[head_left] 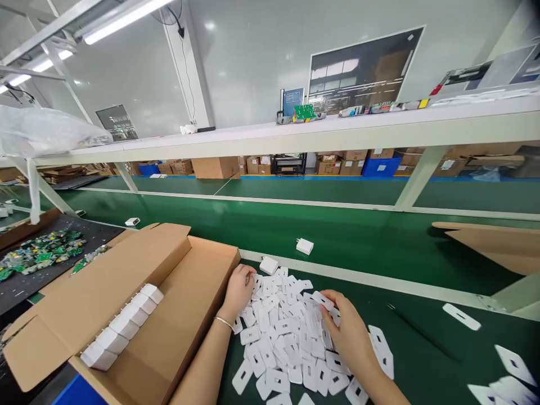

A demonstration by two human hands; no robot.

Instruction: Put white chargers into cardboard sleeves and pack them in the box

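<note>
A heap of small white flat plastic plates (287, 332), each with a dark rectangular slot, lies on the green table in front of me. My left hand (238, 291) rests on the heap's left edge, fingers curled onto the plates beside a white charger block (269, 265). My right hand (348, 332) lies over the heap's right side, and its fingertips pinch one white plate (323, 300). A thin bracelet circles my left wrist.
An open cardboard box (177, 315) at my left holds a row of white charger blocks (122, 325). Single chargers (304, 246) lie on the green conveyor belt. A black tray of green circuit boards (40, 253) sits far left. More white plates (506, 377) lie at right.
</note>
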